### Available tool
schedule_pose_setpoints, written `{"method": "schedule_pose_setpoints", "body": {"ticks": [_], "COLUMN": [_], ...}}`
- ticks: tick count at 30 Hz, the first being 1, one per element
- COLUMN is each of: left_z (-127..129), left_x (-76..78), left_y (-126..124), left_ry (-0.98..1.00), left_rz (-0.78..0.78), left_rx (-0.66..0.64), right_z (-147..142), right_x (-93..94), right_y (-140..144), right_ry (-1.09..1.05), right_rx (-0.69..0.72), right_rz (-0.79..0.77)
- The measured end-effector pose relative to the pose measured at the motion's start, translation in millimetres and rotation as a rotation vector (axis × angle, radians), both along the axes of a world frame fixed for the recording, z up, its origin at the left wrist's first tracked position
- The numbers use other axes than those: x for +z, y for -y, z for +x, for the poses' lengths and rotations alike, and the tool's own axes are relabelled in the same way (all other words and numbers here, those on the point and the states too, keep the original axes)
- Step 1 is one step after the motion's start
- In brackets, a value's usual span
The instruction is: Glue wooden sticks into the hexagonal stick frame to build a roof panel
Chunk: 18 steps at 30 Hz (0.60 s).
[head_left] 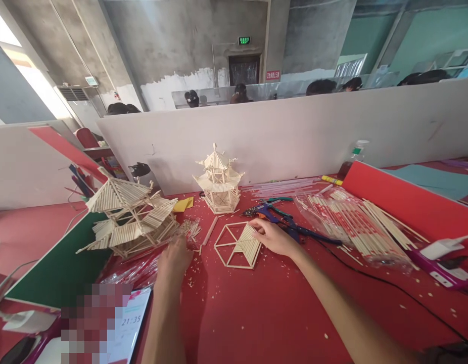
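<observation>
both hands on table: right hand [274, 236] touches hexagon frame [238, 245] (flat)

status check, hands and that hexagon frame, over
Left hand flat on loose sticks, holding nothing. Right hand touching hexagon frame, about a third filled with sticks. Pliers and glue gun close behind right hand.

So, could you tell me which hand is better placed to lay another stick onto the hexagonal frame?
Probably the left hand: it rests by the loose sticks, while the right hand already touches the hexagonal frame.
</observation>
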<state>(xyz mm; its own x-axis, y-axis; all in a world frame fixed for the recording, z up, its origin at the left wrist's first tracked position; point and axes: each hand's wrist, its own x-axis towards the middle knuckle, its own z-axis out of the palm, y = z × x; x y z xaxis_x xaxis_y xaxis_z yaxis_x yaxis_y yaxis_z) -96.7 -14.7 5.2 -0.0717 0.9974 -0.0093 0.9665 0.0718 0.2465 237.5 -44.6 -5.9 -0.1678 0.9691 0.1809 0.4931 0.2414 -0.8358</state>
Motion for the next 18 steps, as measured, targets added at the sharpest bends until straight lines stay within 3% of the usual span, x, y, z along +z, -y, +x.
{"method": "schedule_pose_setpoints", "body": {"ticks": [10, 15, 18], "left_z": [12.7, 28.9, 50.1], "left_x": [5.0, 15.8, 17.1], "left_y": [0.0, -3.7, -0.3], "left_ry": [0.13, 0.417, 0.666], "left_rz": [0.104, 0.225, 0.211], "left_rx": [-0.01, -0.19, -0.362], "right_z": [0.4, -1.3, -9.9], "right_x": [9.2, 14.0, 19.8], "right_y": [5.9, 7.1, 10.9], "right_ry": [0.183, 0.141, 0.057], "right_rx": [-0.068, -0.071, -0.016], "right_rz": [0.109, 0.148, 0.138]}}
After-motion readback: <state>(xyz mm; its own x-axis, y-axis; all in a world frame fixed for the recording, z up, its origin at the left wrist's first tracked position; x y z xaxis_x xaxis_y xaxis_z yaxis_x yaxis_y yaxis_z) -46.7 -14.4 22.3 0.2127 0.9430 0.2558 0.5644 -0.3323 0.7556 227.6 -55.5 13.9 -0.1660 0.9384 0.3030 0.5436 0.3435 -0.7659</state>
